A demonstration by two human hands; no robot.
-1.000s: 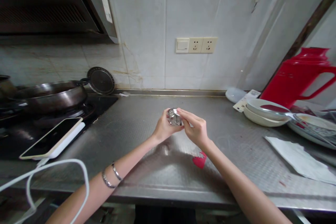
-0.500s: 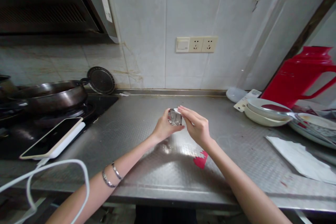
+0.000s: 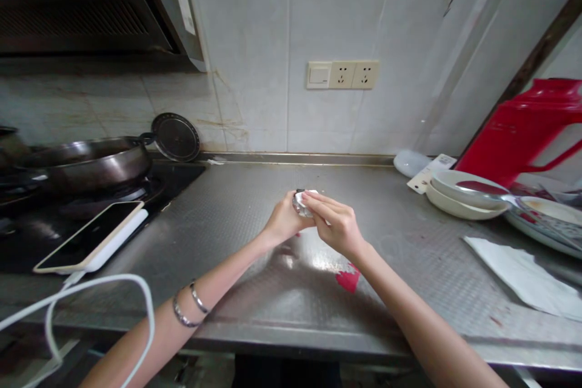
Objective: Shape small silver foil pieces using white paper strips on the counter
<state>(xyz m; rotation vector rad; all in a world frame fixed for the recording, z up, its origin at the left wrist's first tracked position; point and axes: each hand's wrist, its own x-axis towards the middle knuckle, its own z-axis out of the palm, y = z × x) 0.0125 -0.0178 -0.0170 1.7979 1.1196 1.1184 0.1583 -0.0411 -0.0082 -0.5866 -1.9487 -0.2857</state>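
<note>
My left hand (image 3: 287,217) is closed around a small clear glass (image 3: 300,208), held over the metal counter. Closed fingers of my right hand (image 3: 337,218) press a small white piece, like folded tissue (image 3: 311,193), against the glass. Much of the glass is hidden behind my hands. Below my right wrist, a red jagged-edged scrap (image 3: 348,279) lies flat on the counter.
On the left, a phone (image 3: 93,239) with a white cable (image 3: 145,297) lies by a pan (image 3: 97,163) on the stove. To the right are stacked bowls (image 3: 468,206), a patterned plate (image 3: 541,230), a white paper napkin (image 3: 518,273) and a red thermos jug (image 3: 518,127).
My right hand has moved slightly left and over the glass, covering more of it with the white piece. The glass has tilted in my left hand.
</note>
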